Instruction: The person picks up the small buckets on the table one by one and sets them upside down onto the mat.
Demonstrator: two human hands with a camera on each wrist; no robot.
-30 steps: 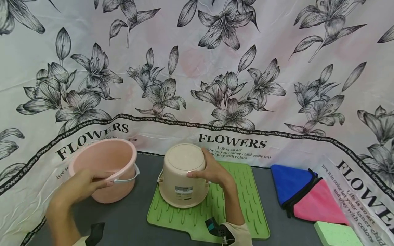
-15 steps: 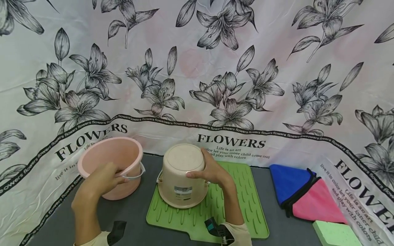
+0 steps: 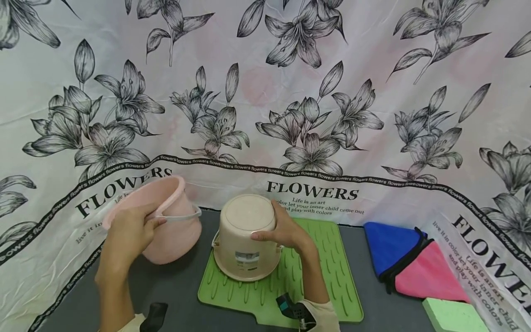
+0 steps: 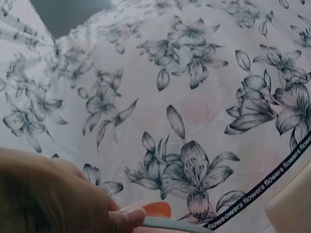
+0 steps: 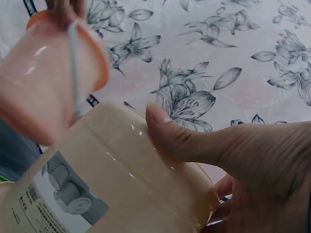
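My left hand (image 3: 129, 235) pinches the near rim of a pink bucket (image 3: 176, 237) with a pale handle; the bucket leans to the left, its mouth facing up and left. Just right of it, a beige bucket (image 3: 247, 240) stands upside down on a green ridged mat (image 3: 327, 272), a printed label on its side. My right hand (image 3: 288, 228) grips the beige bucket near its base, and in the right wrist view the thumb (image 5: 177, 138) presses on its wall. The left wrist view shows the left hand (image 4: 63, 199) beside a strip of the pink bucket's handle (image 4: 175, 224).
A blue and pink cloth (image 3: 415, 267) with black edging lies to the right of the mat. Near the right front is a light green block (image 3: 454, 316). A floral sheet (image 3: 249, 92) hangs behind the dark grey table (image 3: 224, 318).
My left hand has carried the pink bucket to the right, toward the beige bucket, and tipped it to the left. The right hand and the beige bucket stay in place.
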